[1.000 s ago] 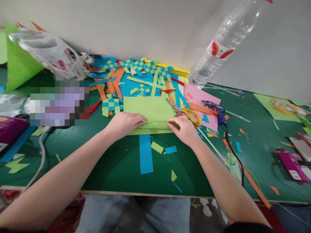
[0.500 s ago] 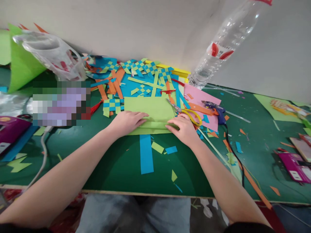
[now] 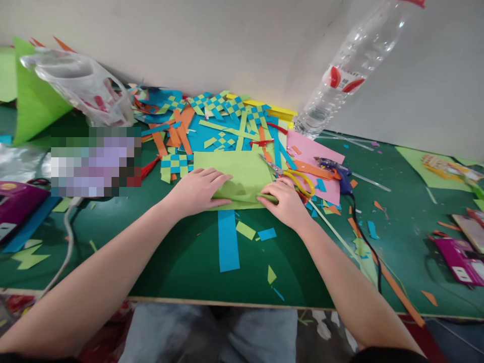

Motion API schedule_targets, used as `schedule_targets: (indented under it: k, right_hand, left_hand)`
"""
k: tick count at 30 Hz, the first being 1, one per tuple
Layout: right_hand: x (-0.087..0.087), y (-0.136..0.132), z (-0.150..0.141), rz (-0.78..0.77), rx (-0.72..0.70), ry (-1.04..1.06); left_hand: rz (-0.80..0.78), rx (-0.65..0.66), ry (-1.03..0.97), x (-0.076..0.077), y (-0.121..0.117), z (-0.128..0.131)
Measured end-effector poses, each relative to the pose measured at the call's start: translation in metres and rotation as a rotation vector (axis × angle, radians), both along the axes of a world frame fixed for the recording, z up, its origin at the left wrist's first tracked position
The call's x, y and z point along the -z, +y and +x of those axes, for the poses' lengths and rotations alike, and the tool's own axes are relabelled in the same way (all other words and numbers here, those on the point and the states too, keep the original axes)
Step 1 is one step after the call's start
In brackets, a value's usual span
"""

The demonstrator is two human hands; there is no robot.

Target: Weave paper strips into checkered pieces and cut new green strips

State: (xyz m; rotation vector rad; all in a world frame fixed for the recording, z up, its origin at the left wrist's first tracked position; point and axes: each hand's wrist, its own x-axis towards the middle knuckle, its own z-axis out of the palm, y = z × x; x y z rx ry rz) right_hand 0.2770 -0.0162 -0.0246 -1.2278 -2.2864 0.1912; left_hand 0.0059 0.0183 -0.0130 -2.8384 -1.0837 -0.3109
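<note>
A light green sheet of paper [image 3: 242, 169] lies in front of me, its near edge turned up in a narrow fold. My left hand [image 3: 200, 190] grips the left part of the fold, fingers on top and thumb along the near edge. At the right end, my right hand [image 3: 284, 200] pinches the same fold between thumb and curled fingers. Yellow-handled scissors [image 3: 298, 182] lie just beyond my right hand, blades pointing up and left. A blue paper strip [image 3: 228, 242] sticks out from under the sheet towards me.
Woven blue-and-green paper pieces [image 3: 234, 106] and orange strips [image 3: 183, 133] pile up behind. A glue gun [image 3: 342, 176] rests on pink paper [image 3: 317, 146]. A tall plastic bottle [image 3: 348, 75] stands at the wall. Left are a plastic-bagged container [image 3: 86, 91] and a blurred-out object [image 3: 98, 161].
The fold at the sheet's near edge has been lifted and curled up between my hands. My left thumb has spread away from its fingers towards the near edge.
</note>
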Motion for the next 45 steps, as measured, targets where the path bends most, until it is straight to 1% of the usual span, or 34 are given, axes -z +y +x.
schedule_targets:
  k: [4,10,19,24,27,33,41,45]
  right_hand:
    - [-0.004,-0.003,0.001,0.016,-0.034,-0.066]
    - [-0.004,-0.004,0.001,-0.017,-0.021,-0.098]
    - [-0.007,-0.007,-0.002,-0.041,-0.021,-0.145]
    - [-0.008,-0.007,0.0,-0.026,-0.024,-0.157]
    - [-0.007,-0.006,0.0,-0.01,-0.03,-0.143]
    - [-0.007,-0.006,-0.001,0.006,-0.032,-0.139]
    - [-0.006,-0.006,-0.001,0.052,-0.01,-0.167]
    - [-0.005,-0.006,0.0,0.079,-0.018,-0.154]
  left_hand:
    - [0.038,0.037,0.012,0.001,-0.001,-0.001]
    - [0.093,0.128,-0.025,0.0,-0.001,-0.003]
    - [0.111,0.299,-0.12,-0.007,-0.004,-0.002]
    - [0.102,0.328,-0.139,-0.006,-0.005,-0.002]
    - [0.061,0.313,-0.104,-0.005,-0.005,-0.001]
    - [-0.01,0.231,-0.036,-0.006,-0.008,0.0]
    - [0.078,0.105,0.01,-0.011,-0.013,-0.001]
    - [0.067,0.034,0.004,-0.01,-0.015,0.001]
